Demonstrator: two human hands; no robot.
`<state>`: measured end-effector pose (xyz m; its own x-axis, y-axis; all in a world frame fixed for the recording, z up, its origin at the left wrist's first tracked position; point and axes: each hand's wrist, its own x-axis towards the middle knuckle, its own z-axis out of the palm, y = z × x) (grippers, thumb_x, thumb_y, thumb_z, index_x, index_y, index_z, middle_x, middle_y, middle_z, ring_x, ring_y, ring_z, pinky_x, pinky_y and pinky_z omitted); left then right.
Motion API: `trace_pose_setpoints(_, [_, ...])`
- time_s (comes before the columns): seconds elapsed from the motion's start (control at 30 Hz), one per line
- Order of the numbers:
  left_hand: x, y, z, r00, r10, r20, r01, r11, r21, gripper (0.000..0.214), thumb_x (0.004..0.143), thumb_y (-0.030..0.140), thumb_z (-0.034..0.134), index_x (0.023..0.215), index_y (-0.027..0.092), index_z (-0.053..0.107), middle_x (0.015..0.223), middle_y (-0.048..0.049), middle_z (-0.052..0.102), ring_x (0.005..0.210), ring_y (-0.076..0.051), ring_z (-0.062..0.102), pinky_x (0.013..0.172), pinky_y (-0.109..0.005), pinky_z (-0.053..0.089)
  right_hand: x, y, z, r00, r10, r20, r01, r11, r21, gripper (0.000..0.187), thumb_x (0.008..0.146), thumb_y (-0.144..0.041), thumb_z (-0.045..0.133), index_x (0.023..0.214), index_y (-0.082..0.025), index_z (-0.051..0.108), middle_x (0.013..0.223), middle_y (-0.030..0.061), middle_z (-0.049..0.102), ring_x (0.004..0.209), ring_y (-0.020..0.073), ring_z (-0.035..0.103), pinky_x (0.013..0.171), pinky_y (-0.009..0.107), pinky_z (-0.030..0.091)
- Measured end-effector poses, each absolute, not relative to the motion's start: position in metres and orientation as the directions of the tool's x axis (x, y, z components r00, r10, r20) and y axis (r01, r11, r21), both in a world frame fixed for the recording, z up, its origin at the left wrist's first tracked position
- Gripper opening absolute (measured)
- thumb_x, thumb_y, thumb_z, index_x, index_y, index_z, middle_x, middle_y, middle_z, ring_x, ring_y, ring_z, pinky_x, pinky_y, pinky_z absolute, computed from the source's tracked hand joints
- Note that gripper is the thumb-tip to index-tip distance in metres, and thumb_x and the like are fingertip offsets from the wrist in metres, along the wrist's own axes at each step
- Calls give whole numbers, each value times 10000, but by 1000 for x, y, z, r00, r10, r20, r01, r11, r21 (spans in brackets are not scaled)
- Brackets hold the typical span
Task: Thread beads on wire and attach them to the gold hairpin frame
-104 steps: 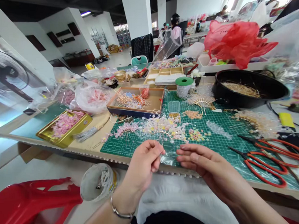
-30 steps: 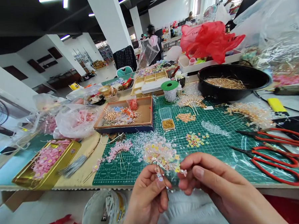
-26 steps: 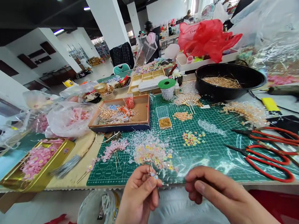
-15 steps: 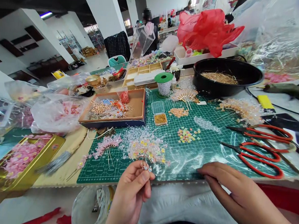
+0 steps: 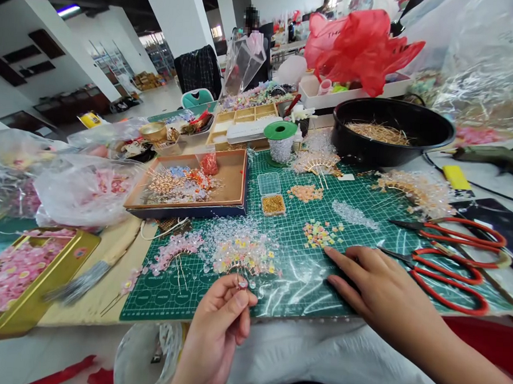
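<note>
My left hand is closed in a pinch above the near edge of the mat, on a thin beaded wire with small clear beads at its tip. Just beyond those fingers lies a beaded hairpin with clear, yellow and pink pieces; whether its prongs touch my hand I cannot tell. My right hand is open, palm down and holding nothing, its index fingertip near a small pile of multicoloured flower pieces. Left of the hairpin is a pink beaded hairpin. Loose clear beads lie behind both.
Two red-handled scissors lie at the right of the green cutting mat. A box of beaded sprays, a clear case of gold beads, a green spool and a black basin stand behind. A gold tin sits left.
My right hand has moved forward and left, from the mat's near edge to the multicoloured pieces, and its fingers have spread. My left hand keeps its pinch; the view has shifted slightly.
</note>
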<state>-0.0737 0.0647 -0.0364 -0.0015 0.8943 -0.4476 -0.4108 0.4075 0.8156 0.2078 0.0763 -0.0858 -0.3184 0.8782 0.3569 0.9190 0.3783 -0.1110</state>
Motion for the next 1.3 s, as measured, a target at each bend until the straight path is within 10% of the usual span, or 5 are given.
trace_pose_setpoints(0.83, [-71, 54, -52, 12, 934, -356, -387, 333, 860, 249, 812, 278, 784, 963, 151, 634, 778, -22, 723, 456, -39, 552, 411, -138, 373, 213, 81, -98, -333, 872, 357, 907, 401, -132, 555, 990, -554, 435, 1315, -150, 635, 1038, 157, 670, 905, 337, 658, 830, 568, 550])
trace_pose_setpoints(1.07, [-69, 52, -55, 17, 941, -338, -389, 318, 865, 269, 795, 313, 798, 931, 148, 636, 752, -18, 724, 447, -44, 541, 414, -148, 385, 187, 60, -83, -218, 912, 346, 706, 393, -589, 249, 983, -403, 528, 1139, -327, 707, 1116, 53, 736, 990, 272, 716, 839, 437, 610])
trace_pose_setpoints(1.3, [-69, 48, -60, 12, 953, -303, -343, 289, 894, 284, 786, 334, 820, 914, 148, 648, 715, -9, 716, 447, -54, 554, 433, -164, 395, 140, 63, -53, -210, 948, -238, 62, -230, -971, 388, 845, -569, 700, 1119, -295, 714, 969, 70, 802, 935, 284, 765, 822, 387, 638])
